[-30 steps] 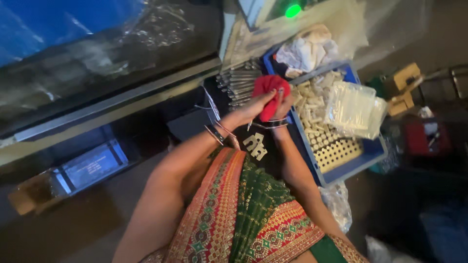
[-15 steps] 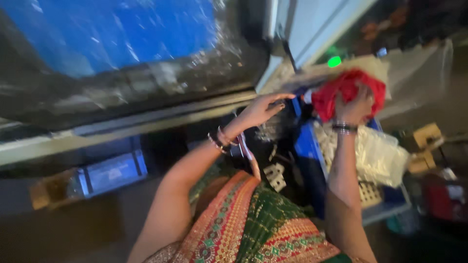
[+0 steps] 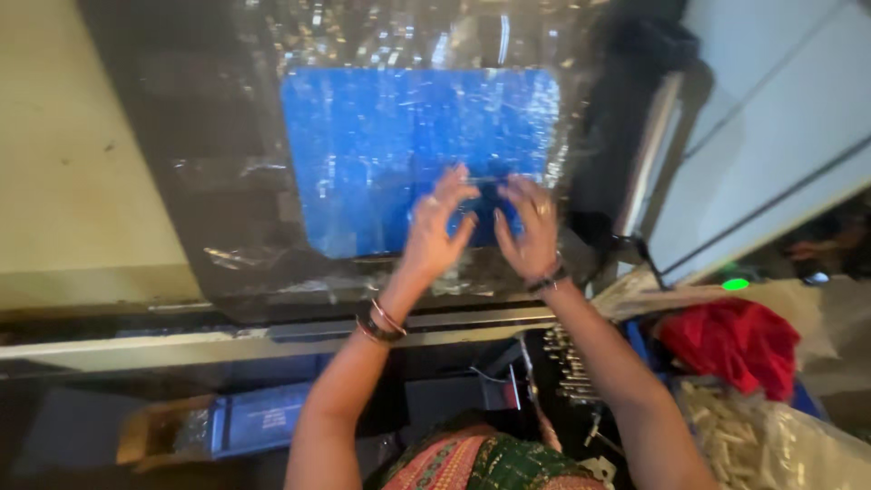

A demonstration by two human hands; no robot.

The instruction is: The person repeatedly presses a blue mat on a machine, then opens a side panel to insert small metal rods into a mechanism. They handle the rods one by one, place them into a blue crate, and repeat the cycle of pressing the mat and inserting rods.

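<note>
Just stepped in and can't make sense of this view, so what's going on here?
A person has both hands raised to a glowing blue screen that sits behind crinkled clear plastic film. The left hand and right hand are spread side by side against the lower part of it, holding nothing. Lower right, a red cloth lies beside a tray of small pale parts.

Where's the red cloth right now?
In the head view the red cloth lies low on the right, beyond the clear bag of small white parts and below a green light, with neither hand on it.
</note>
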